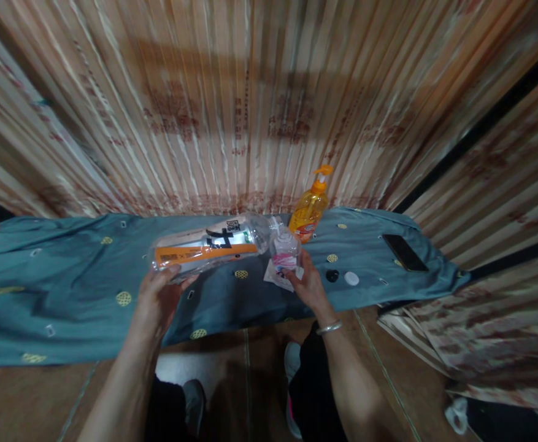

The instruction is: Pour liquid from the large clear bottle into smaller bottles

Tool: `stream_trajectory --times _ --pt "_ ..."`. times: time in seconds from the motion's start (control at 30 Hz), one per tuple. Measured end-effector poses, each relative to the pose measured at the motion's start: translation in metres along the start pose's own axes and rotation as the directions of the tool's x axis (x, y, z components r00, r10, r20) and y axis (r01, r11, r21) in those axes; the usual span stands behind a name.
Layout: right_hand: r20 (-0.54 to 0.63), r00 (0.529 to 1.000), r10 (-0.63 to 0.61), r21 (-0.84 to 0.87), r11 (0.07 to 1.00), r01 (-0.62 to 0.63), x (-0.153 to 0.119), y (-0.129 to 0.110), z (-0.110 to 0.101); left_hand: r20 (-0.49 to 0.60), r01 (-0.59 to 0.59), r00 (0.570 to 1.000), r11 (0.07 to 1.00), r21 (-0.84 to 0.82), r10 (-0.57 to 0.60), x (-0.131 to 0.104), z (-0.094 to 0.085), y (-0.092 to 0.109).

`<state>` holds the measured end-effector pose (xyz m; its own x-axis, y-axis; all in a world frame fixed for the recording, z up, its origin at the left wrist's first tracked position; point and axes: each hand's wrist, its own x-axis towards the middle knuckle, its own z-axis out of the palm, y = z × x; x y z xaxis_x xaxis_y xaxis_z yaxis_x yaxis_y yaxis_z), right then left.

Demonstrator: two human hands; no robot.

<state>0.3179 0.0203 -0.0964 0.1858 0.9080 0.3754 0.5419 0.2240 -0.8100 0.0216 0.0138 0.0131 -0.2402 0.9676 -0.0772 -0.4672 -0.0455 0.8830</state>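
My left hand (162,298) is closed round the base of a large clear plastic bottle (204,248) with an orange and black label. That bottle lies tilted nearly level, its neck pointing right. My right hand (306,285) grips a small clear bottle (286,250) with a pink label, held upright. The large bottle's mouth meets the small bottle's top; whether they touch I cannot tell. Under the small bottle is a white paper or tissue (273,276). Any liquid passing between the bottles is too unclear to see.
An orange pump bottle (308,212) stands just behind the small bottle. To the right lie a black cap (332,275), a white cap (351,279) and a dark phone (405,252). A patterned blue-green cloth (84,276) covers the narrow table; pleated curtains (250,110) hang behind it.
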Motion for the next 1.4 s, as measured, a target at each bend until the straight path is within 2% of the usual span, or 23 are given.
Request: stream_trajectory --times 0.13,0.57,0.8,1.1,1.4 --pt "0.001 1.000 0.015 0.006 1.000 -0.015 0.000 -0.001 -0.001 -0.013 0.007 1.000 1.000 0.020 -0.007 -0.001 -0.001 -0.001" --pt "0.006 1.000 0.006 0.028 1.000 -0.006 -0.001 0.001 0.000 0.005 -0.098 0.995 0.995 -0.007 0.098 0.003 0.000 -0.008" --pt "-0.002 1.000 0.016 0.001 1.000 -0.016 -0.002 0.001 0.000 -0.038 -0.105 0.994 0.993 -0.052 0.103 0.002 0.003 -0.006" --pt "-0.028 1.000 -0.009 -0.032 0.999 0.008 0.000 -0.002 -0.001 -0.060 -0.129 0.990 0.988 -0.088 0.124 0.002 0.010 -0.003" --pt "-0.013 0.999 -0.049 -0.066 0.997 0.048 0.006 0.003 -0.002 -0.060 -0.157 0.986 0.986 -0.063 0.153 0.003 0.008 -0.003"
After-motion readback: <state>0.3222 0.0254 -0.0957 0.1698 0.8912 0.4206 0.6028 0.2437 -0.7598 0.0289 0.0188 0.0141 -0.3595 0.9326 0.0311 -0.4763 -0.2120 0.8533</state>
